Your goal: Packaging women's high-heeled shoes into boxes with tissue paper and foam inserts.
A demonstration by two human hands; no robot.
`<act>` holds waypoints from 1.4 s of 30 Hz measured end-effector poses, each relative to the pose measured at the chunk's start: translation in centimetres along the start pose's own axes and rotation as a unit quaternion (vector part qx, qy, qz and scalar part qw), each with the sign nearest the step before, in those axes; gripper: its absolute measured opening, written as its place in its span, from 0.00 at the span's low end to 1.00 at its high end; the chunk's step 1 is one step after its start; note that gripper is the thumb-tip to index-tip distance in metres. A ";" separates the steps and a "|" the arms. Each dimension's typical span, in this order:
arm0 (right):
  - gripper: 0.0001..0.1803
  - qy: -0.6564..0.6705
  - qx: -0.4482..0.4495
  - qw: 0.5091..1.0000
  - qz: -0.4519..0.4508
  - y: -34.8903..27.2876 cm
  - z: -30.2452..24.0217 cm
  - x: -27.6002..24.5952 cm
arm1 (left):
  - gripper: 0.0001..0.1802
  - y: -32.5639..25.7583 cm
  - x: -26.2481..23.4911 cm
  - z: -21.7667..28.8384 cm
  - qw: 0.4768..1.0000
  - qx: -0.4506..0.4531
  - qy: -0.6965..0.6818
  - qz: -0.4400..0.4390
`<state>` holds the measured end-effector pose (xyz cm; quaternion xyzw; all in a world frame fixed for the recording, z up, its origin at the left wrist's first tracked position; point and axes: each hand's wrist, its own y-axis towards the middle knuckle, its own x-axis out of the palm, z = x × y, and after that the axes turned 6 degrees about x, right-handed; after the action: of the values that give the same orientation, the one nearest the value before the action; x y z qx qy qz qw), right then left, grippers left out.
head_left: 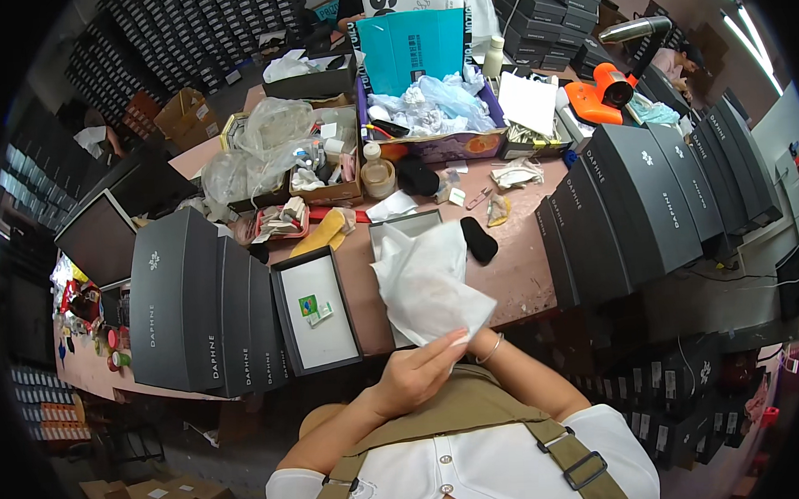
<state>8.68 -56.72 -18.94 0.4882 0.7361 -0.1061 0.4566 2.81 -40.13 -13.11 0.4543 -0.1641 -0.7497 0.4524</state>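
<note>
A sheet of white tissue paper (432,279) spreads in front of me above an open grey box (409,223), whose rim shows behind it. My left hand (418,373) grips the sheet's near edge, fingers together. My right hand (482,342), with a bracelet at the wrist, reaches under the paper, which hides its fingers. Whether anything lies inside the paper is hidden. Left of it lies an open dark box part (353,332) with a white inside, holding a small green packet (308,306) and a white card (319,315).
Dark shoe boxes stand upright at left (174,304) and right (634,212). A black cloth item (479,241) lies beside the paper. Behind are a yellow cloth (324,232), a bottle (377,173), a carton of plastic bags (435,147) and an orange tape dispenser (595,102).
</note>
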 end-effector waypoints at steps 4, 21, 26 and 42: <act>0.14 -0.064 0.004 0.984 -0.169 3.7 -3.3 -2.0 | 0.23 -1.4 -3.4 -0.9 0.973 -0.178 0.056 0.136; 0.22 0.230 0.074 0.963 -0.123 4.0 -4.8 -5.3 | 0.47 -12.2 -5.8 -4.6 0.719 -0.592 -0.221 0.290; 0.21 0.247 -0.161 0.891 -0.347 1.9 -8.9 0.8 | 0.38 -7.9 -1.9 -1.4 0.535 -0.555 -0.552 0.318; 0.50 0.211 0.223 0.947 -0.097 -1.5 7.7 -6.6 | 0.36 3.5 9.5 -16.1 0.701 -0.454 -0.408 0.370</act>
<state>12.48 -66.22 -18.57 0.5147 0.8172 -0.2057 0.1581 16.33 -47.18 -24.45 -0.2534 -0.1268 -0.6175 0.7337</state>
